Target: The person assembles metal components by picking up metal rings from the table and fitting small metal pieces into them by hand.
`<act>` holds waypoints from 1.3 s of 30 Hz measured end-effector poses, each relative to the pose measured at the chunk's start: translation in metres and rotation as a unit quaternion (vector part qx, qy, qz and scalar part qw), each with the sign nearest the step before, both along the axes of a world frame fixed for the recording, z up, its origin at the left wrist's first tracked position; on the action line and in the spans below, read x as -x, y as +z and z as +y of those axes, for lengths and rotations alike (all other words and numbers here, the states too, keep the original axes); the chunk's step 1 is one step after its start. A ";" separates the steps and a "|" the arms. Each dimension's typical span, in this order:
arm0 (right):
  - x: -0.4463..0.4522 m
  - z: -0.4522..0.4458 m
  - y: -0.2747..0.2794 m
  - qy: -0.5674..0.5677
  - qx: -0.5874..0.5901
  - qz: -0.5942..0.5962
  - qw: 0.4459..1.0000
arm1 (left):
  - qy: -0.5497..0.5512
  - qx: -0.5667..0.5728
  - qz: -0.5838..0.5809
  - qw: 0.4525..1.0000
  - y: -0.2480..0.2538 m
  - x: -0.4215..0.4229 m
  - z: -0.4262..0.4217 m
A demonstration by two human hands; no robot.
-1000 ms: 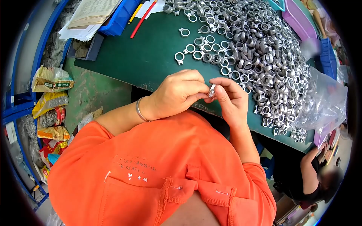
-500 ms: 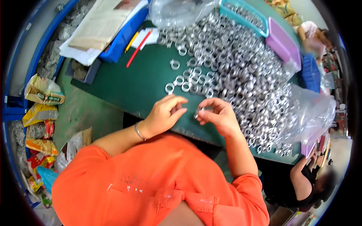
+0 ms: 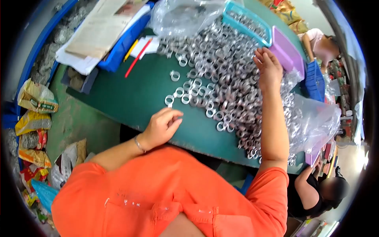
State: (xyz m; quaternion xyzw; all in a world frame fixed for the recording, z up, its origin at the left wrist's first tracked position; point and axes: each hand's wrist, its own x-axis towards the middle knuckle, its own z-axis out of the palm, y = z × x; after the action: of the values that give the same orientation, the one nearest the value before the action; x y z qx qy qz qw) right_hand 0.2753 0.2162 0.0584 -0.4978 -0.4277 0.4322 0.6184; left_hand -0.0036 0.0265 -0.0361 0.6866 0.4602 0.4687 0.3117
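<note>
My left hand [image 3: 162, 125] hovers over the front edge of the green table, just below a loose metal ring [image 3: 169, 99]. Its thumb and forefinger are apart, with nothing visible between them; the other fingers curl out of sight. My right hand [image 3: 270, 70] is stretched out above the far side of a big heap of metal rings [image 3: 233, 77], close to the corner of a teal basket [image 3: 263, 41]. Its fingertips are drawn together in a pinch; a small glint shows there, too small to name. Several rings with small tabs lie scattered left of the heap.
A purple bin [image 3: 290, 55] stands beside the teal basket. Clear plastic bags [image 3: 318, 122] lie at the right and back. Papers rest on a blue tray [image 3: 128, 37] near a red pencil [image 3: 138, 57]. Two other people sit along the right side.
My right hand has moved from near my left hand, where it pinched a small metal piece, up and right to the teal basket. My left hand stays near the table edge.
</note>
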 end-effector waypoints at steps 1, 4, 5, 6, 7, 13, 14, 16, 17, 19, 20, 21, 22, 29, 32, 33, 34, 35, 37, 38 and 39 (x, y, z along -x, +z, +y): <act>0.003 -0.017 -0.001 0.035 0.013 -0.054 0.998 | 0.000 0.010 -0.007 1.000 -0.002 -0.001 0.000; 0.013 -0.069 -0.001 0.159 0.084 -0.253 0.951 | -0.009 0.019 -0.005 1.000 -0.002 0.001 0.001; 0.018 -0.088 -0.010 0.181 0.057 -0.317 0.929 | -0.009 0.030 -0.001 0.999 -0.003 0.000 0.001; 0.024 -0.104 -0.019 0.202 0.026 -0.380 0.902 | -0.010 0.027 -0.012 1.000 -0.003 -0.001 0.001; 0.030 -0.113 -0.026 0.226 -0.028 -0.432 0.873 | -0.010 0.022 -0.023 0.999 -0.003 -0.001 0.002; 0.057 -0.144 -0.072 0.160 -0.171 -0.593 0.771 | -0.019 0.025 -0.003 0.999 -0.005 0.000 0.002; 0.057 -0.144 -0.071 0.161 -0.172 -0.590 0.772 | -0.019 0.026 -0.001 0.999 -0.004 0.000 0.002; 0.057 -0.145 -0.066 0.144 -0.194 -0.515 0.822 | -0.016 0.026 -0.010 0.999 -0.003 -0.001 0.002; 0.053 -0.144 -0.072 0.154 -0.201 -0.470 0.845 | -0.016 0.025 -0.010 1.000 -0.003 -0.001 0.002; 0.050 -0.150 -0.067 0.174 -0.157 -0.403 0.885 | -0.013 0.027 -0.008 1.000 -0.004 -0.002 0.002; 0.049 -0.152 -0.065 0.192 -0.111 -0.332 0.917 | -0.013 0.026 -0.010 1.000 -0.003 -0.002 0.002; 0.050 -0.153 -0.072 0.179 -0.129 -0.276 0.935 | -0.015 0.030 -0.005 0.999 -0.001 -0.001 0.002; 0.052 -0.155 -0.074 0.165 -0.138 -0.223 0.951 | -0.016 0.032 0.001 0.999 0.000 -0.001 0.002; 0.038 -0.066 -0.005 0.089 0.051 -0.266 0.959 | -0.007 0.015 0.002 1.000 0.004 -0.001 0.003; 0.018 0.012 0.025 -0.007 -0.104 -0.005 0.995 | -0.013 0.017 -0.009 1.000 0.002 -0.001 0.003; 0.016 0.028 0.034 -0.033 -0.135 -0.004 0.990 | -0.010 0.018 -0.013 1.000 0.001 -0.001 0.002; 0.016 0.034 0.037 -0.061 -0.114 -0.011 0.992 | -0.007 0.023 -0.017 1.000 0.000 0.000 0.001; 0.018 0.033 0.033 -0.023 -0.098 -0.074 0.992 | -0.006 0.012 -0.016 1.000 -0.001 0.001 0.002; 0.034 0.013 0.017 0.091 -0.059 -0.208 0.972 | -0.008 0.020 -0.015 1.000 0.001 0.001 0.004; 0.047 -0.004 0.005 0.142 -0.030 -0.323 0.935 | -0.014 0.020 -0.013 1.000 0.002 0.001 0.002; 0.067 -0.033 0.002 0.192 -0.031 -0.434 0.880 | -0.015 0.027 -0.025 0.999 0.002 0.001 0.002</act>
State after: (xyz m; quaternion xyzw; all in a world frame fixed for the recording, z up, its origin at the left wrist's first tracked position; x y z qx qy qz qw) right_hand 0.2079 0.1836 0.0603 -0.5241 -0.7536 0.2694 0.2911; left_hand -0.0048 0.0282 -0.0346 0.6725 0.4545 0.4690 0.3483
